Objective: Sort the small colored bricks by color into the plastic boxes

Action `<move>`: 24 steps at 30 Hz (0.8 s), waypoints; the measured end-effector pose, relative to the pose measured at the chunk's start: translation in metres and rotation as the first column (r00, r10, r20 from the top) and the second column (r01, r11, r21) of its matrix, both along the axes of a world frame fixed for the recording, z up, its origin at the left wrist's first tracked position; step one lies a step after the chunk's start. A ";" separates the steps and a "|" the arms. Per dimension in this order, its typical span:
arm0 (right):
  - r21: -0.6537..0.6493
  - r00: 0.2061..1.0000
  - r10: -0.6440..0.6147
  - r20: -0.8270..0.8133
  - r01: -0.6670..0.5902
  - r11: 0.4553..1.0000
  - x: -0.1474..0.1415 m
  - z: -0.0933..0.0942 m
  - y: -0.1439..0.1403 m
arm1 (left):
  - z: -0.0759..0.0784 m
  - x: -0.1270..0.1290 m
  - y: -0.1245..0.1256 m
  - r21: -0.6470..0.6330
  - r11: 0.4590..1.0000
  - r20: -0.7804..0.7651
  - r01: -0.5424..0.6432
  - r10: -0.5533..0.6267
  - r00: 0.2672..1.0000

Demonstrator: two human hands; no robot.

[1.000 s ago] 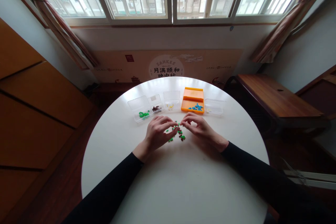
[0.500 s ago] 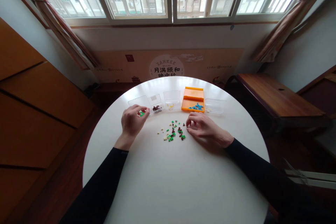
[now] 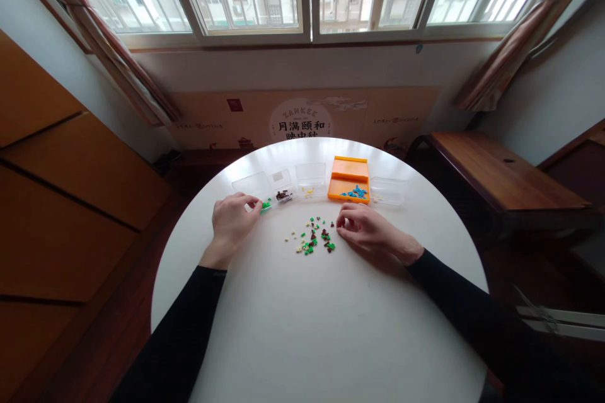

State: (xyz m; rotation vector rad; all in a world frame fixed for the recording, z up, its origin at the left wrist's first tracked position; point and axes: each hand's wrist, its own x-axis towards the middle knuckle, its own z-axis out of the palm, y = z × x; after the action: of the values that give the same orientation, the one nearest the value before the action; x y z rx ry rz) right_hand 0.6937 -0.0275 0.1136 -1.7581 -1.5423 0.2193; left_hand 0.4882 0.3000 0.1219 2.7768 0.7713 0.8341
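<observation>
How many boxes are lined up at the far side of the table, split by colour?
Clear boxes: 4. One with green pieces by the left hand, one with dark pieces, one with yellow pieces, one at the right end.
Orange boxes: 1. It is open and holds blue pieces.
Total: 5
</observation>
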 end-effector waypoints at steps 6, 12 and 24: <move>-0.006 1.000 -0.023 -0.002 0.023 1.000 0.001 -0.003 0.000 | 0.006 -0.001 -0.002 -0.011 1.000 0.012 -0.001 0.001 1.000; 0.079 0.990 -0.044 -0.136 0.055 0.995 -0.001 -0.008 0.003 | 0.012 0.008 -0.034 0.115 0.982 0.188 0.147 -0.167 0.968; 0.157 0.954 0.049 -0.297 -0.002 0.988 -0.011 -0.010 0.011 | -0.006 0.033 -0.112 0.263 0.746 0.142 0.612 -0.657 0.740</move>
State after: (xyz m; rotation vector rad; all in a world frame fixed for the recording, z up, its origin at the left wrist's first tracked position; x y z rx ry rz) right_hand 0.6832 -0.0162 0.1034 -1.5058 -1.3254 0.3534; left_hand 0.5209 0.1882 0.1158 2.7232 -0.3369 1.0761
